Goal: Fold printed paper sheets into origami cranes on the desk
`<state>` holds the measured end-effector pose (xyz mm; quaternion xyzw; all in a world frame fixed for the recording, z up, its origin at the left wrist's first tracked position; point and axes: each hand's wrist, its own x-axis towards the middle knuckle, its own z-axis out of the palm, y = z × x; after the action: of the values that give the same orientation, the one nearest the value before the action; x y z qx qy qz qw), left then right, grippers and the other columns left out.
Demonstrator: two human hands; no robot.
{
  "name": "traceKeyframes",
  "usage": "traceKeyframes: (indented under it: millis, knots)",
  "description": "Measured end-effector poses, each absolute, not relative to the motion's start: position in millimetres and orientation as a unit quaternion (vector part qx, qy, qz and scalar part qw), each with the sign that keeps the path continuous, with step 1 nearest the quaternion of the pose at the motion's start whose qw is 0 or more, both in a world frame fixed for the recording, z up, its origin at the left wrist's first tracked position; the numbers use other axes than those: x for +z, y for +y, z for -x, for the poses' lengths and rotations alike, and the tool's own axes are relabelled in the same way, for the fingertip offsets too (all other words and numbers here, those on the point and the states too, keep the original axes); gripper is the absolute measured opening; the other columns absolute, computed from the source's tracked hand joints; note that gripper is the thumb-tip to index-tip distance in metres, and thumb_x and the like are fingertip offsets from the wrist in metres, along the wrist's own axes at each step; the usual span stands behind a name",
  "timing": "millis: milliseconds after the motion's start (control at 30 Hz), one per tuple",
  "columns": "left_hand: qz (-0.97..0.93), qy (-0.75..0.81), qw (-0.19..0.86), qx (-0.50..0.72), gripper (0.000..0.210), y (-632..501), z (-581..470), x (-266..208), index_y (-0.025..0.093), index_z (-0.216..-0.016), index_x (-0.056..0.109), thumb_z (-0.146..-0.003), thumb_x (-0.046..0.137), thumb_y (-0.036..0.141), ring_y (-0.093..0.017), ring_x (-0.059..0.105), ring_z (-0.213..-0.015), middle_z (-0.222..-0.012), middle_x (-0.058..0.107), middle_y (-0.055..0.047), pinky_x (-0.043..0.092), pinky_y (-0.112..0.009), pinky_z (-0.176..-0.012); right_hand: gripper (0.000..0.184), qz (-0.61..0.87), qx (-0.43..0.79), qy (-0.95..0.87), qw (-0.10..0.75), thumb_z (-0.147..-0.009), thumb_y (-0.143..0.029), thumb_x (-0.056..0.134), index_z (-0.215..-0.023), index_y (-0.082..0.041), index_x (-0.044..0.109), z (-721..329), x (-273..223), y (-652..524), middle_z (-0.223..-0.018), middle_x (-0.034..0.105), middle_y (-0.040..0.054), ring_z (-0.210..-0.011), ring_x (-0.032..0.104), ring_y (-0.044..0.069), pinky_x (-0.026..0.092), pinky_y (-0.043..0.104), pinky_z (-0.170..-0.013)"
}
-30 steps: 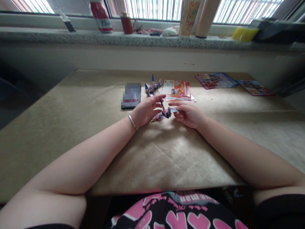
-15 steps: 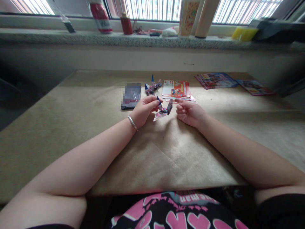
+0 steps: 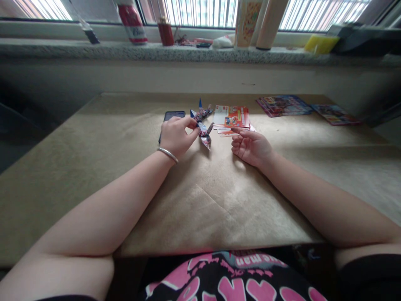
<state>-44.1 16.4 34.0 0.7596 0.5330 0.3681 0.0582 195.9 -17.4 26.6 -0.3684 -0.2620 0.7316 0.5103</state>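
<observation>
Between the thumb and fingertips of my left hand (image 3: 177, 136) is a folded paper crane (image 3: 205, 136), patterned in blue, pink and white, low over the table. Just behind it stands a second paper crane (image 3: 200, 113) with pointed blue tips. Under and behind my left hand lies a dark phone (image 3: 174, 113), mostly covered. My right hand (image 3: 252, 149) rests on the table to the right, holding nothing. Its index finger is stretched out near a small pile of orange and white printed cards (image 3: 226, 111), the other fingers loosely curled.
Glossy printed booklets (image 3: 282, 106) lie at the back right of the table (image 3: 200, 217), with another printed stack (image 3: 336, 114) beside them. Along the granite windowsill (image 3: 194, 53) stand a pink bottle (image 3: 133, 25), a red bottle (image 3: 166, 32) and a yellow item (image 3: 321, 44).
My left hand has moved left and slightly back with the crane, turning palm down and now covering much of the phone. My right hand has barely moved.
</observation>
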Motion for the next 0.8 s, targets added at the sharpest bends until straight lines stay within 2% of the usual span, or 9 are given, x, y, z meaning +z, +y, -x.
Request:
traceKeyframes:
  millis: [400,600,800]
  knots:
    - [-0.758,0.572,0.006,0.313,0.011,33,33,40,0.027,-0.082,0.069,-0.080,0.065,0.036,-0.028,0.053,-0.091,-0.083,0.070,-0.004,0.030,-0.042,-0.091,0.026,0.363,0.730,-0.272,0.512,-0.072,-0.015,0.057,-0.097,-0.016,0.061,-196,24,-17,-0.061,0.059,-0.0034,-0.052,0.053,0.008,0.047,0.019,-0.053]
    - [-0.761,0.584,-0.058,0.278,0.012,48,30,42,0.025,-0.073,0.066,-0.077,0.066,0.036,-0.028,0.051,-0.090,-0.071,0.061,-0.005,0.028,-0.044,-0.093,0.025,0.360,0.735,-0.274,0.505,-0.073,-0.016,0.057,-0.098,-0.017,0.060,-197,23,-15,-0.061,0.059,-0.0039,-0.054,0.053,0.008,0.047,0.020,-0.054]
    - [-0.747,0.603,-0.054,0.276,0.015,64,22,44,0.023,-0.072,0.063,-0.076,0.066,0.038,-0.029,0.050,-0.094,-0.072,0.058,-0.005,0.025,-0.046,-0.097,0.026,0.366,0.734,-0.280,0.499,-0.072,-0.015,0.058,-0.097,-0.017,0.060,-197,22,-15,-0.063,0.060,-0.0033,-0.054,0.053,0.008,0.048,0.020,-0.054]
